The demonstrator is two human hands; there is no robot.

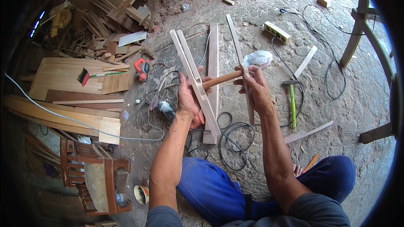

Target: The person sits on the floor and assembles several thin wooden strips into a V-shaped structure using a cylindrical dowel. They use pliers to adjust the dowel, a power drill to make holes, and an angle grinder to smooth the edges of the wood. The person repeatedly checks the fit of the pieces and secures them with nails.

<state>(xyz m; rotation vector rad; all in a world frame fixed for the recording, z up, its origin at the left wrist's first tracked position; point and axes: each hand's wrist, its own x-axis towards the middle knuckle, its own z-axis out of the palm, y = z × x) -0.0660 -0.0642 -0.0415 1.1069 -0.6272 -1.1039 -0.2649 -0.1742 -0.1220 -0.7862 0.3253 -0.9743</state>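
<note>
My left hand [188, 96] is wrapped round a pale wooden piece [184, 56] made of two long strips lying side by side. A brown wooden crosspiece [225, 79] runs from its middle to a thinner pale wooden strip [235, 38]. My right hand [257, 86] pinches that strip where the crosspiece meets it. Held above the floor, the parts form an H shape. Whether the crosspiece is seated in either joint cannot be made out under my fingers. Beneath them a long plank [213, 46] lies on the ground.
On the right lies a hammer with a green handle [293, 107], near loose strips [306, 61] and a power strip [277, 32]. Black cable [235, 166] coils before my knees. An angle grinder [167, 110] and a red power tool [142, 69] lie left, beside stacked boards and scrap wood [101, 38].
</note>
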